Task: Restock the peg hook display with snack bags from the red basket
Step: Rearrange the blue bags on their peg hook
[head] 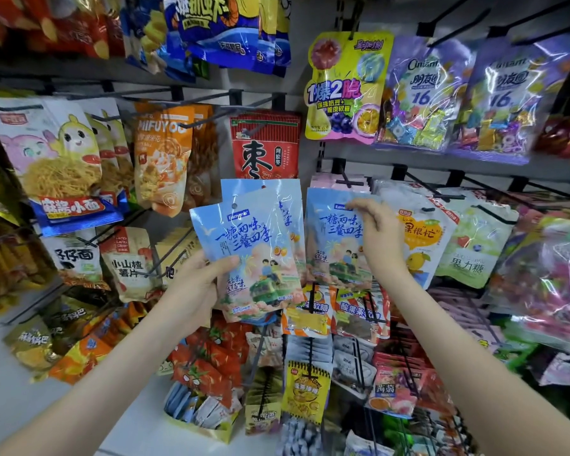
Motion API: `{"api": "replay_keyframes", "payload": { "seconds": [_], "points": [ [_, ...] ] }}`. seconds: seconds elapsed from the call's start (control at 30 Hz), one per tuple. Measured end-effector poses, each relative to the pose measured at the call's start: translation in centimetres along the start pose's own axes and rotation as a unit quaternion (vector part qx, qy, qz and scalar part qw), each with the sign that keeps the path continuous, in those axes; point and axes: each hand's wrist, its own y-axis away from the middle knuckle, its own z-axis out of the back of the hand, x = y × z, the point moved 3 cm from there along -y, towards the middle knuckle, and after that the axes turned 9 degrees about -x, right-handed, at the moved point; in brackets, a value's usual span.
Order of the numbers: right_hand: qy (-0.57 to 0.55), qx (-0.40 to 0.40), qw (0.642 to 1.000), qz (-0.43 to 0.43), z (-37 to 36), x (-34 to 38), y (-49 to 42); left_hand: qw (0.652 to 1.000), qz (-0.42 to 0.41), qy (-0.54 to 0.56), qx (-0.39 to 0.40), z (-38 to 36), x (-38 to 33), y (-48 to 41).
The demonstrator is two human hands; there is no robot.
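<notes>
Holding a fan of light-blue plastic snack bags point(247, 245) in the middle of the frame, your left hand point(198, 287) grips them by their lower left corner. The thumb point(226, 263) lies pressed across the front of the foremost bag, and the other fingers are curled behind, out of sight. At least two bags show in the fan, each with blue script and a small green tram printed near the bottom; a round hang hole shows near the top of one.

Just right of the fan, your right hand point(380, 238) holds one more bag of the same light-blue kind point(333, 238) by its upper right edge. The fingers point(359, 205) are bent and close together over the front of it; you cannot tell what the thumb does.

This bag's top edge sits just below the tip of a black metal peg hook point(348, 182), which sticks out from the grey back panel, right of centre. A stack of pale pink packets point(326, 182) hangs on that hook behind the bag.

A red paper-look jujube bag point(265, 143) hangs just above the fan. A yellow glossy candy pouch point(346, 87) hangs on the row above, upper right of centre. A white bag with an orange heart point(422, 232) hangs beside your right hand.
</notes>
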Motion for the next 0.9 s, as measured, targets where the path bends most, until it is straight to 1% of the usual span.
{"api": "replay_keyframes", "payload": {
  "seconds": [0.2, 0.33, 0.47, 0.57, 0.7, 0.83, 0.9],
  "points": [
    [0.01, 0.006, 1.0, -0.002, -0.5, -0.3, 0.5, 0.999, 0.003, 0.023, 0.034, -0.4, 0.4, -0.7],
    [0.022, 0.011, 1.0, 0.004, -0.8, -0.7, 0.9, 0.999, 0.018, 0.028, 0.04, -0.5, 0.9, -1.0],
    [0.022, -0.02, 0.999, 0.016, -1.1, -0.2, 1.1, 0.999, 0.019, 0.026, 0.04, -0.5, 1.1, -1.3],
    [0.016, -0.051, 0.999, 0.009, -1.1, -0.1, 1.3, 0.998, 0.021, 0.034, 0.048, -0.5, 1.2, -1.5],
    [0.021, -0.02, 0.999, 0.018, -1.4, -0.7, 1.0, 0.998, 0.024, 0.031, 0.056, -0.5, 1.6, -1.6],
    [0.026, -0.013, 0.999, 0.015, -1.3, -1.3, 0.7, 0.997, 0.033, 0.036, 0.054, -0.4, 2.2, -1.8],
    [0.045, -0.009, 0.998, 0.042, -1.0, -1.4, 0.7, 0.997, 0.033, 0.04, 0.063, -0.4, 2.4, -1.9]
  ]
}}
